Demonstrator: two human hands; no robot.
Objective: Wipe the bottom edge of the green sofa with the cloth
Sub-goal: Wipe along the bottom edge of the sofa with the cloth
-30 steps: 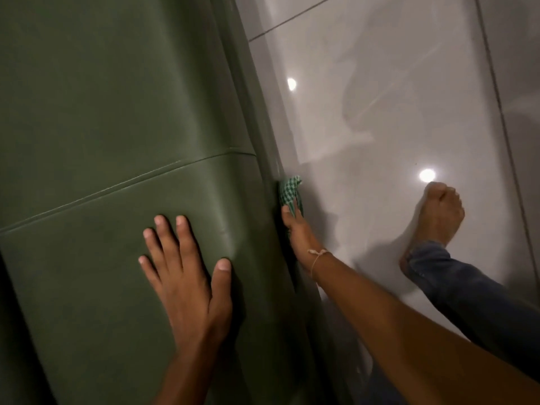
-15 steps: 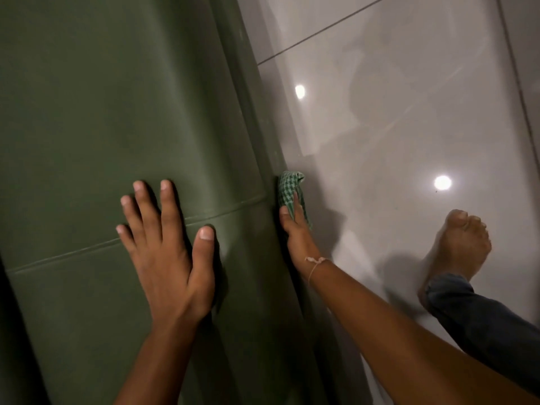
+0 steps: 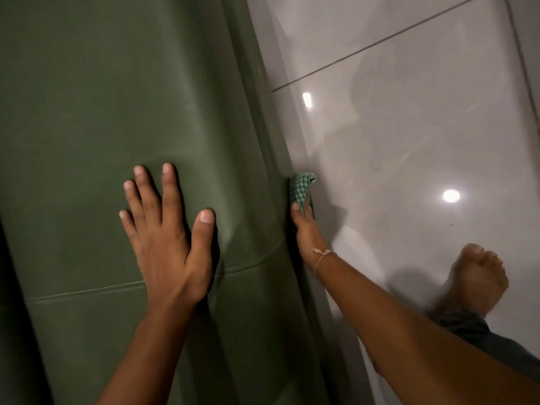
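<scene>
Mid-wipe, I reckon: my right hand [image 3: 306, 229] is clamped on the cloth [image 3: 302, 188], pressed to the green sofa [image 3: 117, 97] bottom edge w/ plenty of edge ahead unwiped, left hand [image 3: 169, 244] flat, fingers spread on the seat.

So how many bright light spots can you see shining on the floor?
2. One light spot lies near the sofa, beyond the cloth; the other is further right, beyond the bare foot. Others may be outside view.

Both forearms are bare, without sleeves. A thin pale string [image 3: 320, 258] is tied around the right wrist. The leg wears dark blue jeans [image 3: 479, 337], foot [image 3: 476, 283] bare.
</scene>
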